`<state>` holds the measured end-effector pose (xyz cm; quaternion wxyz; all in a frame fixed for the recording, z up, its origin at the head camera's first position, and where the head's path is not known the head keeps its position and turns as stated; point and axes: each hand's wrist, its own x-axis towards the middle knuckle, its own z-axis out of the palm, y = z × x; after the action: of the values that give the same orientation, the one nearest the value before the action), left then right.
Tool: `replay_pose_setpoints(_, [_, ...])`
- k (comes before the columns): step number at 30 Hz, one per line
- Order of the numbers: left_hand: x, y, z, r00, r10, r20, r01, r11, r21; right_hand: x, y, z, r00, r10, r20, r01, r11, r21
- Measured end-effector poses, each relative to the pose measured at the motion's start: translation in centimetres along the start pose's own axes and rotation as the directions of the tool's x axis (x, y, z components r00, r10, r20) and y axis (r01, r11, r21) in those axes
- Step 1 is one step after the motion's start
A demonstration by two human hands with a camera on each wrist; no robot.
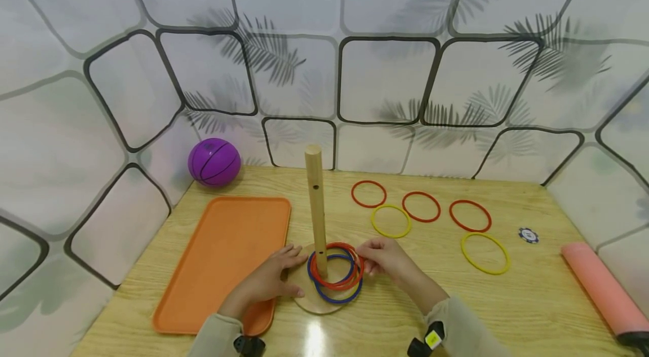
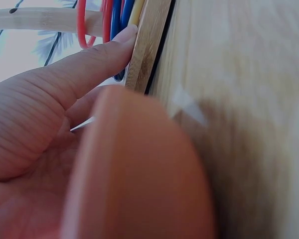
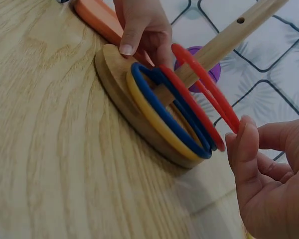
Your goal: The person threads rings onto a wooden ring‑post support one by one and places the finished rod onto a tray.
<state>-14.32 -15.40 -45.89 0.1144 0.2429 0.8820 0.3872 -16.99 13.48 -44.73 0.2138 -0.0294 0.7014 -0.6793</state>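
Note:
A wooden post (image 1: 316, 205) stands upright on a round wooden base (image 1: 313, 306). My left hand (image 1: 266, 277) rests at the base's left edge, thumb on its near side and the other fingers reaching behind. Between thumb and fingertips, my right hand (image 1: 386, 255) pinches the right edge of a red ring (image 3: 189, 60). This ring circles the post, tilted above the others. Lower down, another red ring (image 3: 192, 104), blue rings (image 3: 167, 119) and a yellow ring (image 3: 154, 124) are stacked around the post.
Beside the left hand lies an orange tray (image 1: 223, 255); a purple ball (image 1: 214, 163) sits behind it. Several loose rings, including a red ring (image 1: 368, 181) and a yellow ring (image 1: 485, 271), lie right of the post. Farther right are a poker chip (image 1: 528, 235) and a pink cylinder (image 1: 603, 289).

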Motion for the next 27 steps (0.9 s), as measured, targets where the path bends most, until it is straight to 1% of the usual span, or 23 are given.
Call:
replay_pose_setpoints(3, [0.0,0.0,0.0,1.0,0.003,0.0,-0.003,1.0,0.003,-0.2,0.4,-0.5,1.0,0.0,-0.012,0.0,1.0,0.004])
replay_pose_setpoints(7, [0.0,0.0,-0.1,1.0,0.006,0.0,-0.006,1.0,0.004,-0.5,0.9,-1.5,0.999,0.02,-0.039,-0.019,1.0,0.012])
replay_pose_setpoints(17, [-0.1,0.2,-0.2,1.0,0.002,-0.005,-0.002,1.0,0.001,-1.9,1.8,-5.2,0.994,0.055,-0.096,-0.052,0.998,0.032])
replay_pose_setpoints(22, [0.0,0.3,-0.2,1.0,0.005,-0.005,-0.005,1.0,-0.006,-2.8,1.7,-7.1,0.992,0.05,-0.117,-0.047,0.998,0.029])
replay_pose_setpoints(27, [0.0,0.3,-0.2,1.0,0.013,-0.004,-0.013,1.0,0.003,-4.1,1.5,-9.5,0.989,0.059,-0.135,-0.053,0.997,0.048])
